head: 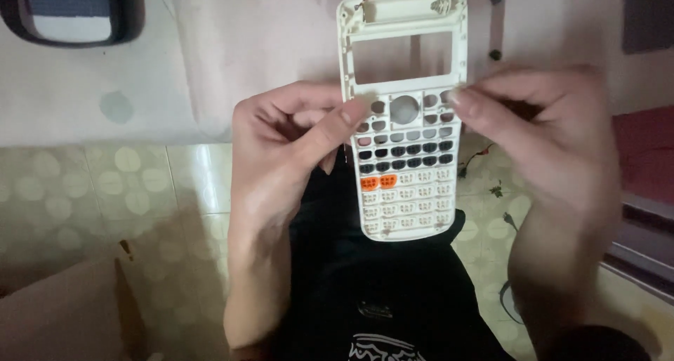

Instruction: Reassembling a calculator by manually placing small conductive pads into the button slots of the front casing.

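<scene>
I hold a white plastic calculator front shell (405,115) upright in front of me, its inner side facing me. The display window is an empty rectangular opening, and rows of grey, black, white and two orange key backs fill the lower part. My left hand (288,150) grips its left edge, thumb pressed near the upper keys. At the right edge, my right hand (547,136) pinches the shell with its fingertips. A thin red wire sticks out at the top of the shell.
A dark rounded object (70,13) lies at the top left on a pale cloth (140,73). A brown cardboard box (63,312) stands at the bottom left on the tiled floor (105,185). Thin wires (474,164) lie on the floor behind the shell. My dark shirt fills the bottom centre.
</scene>
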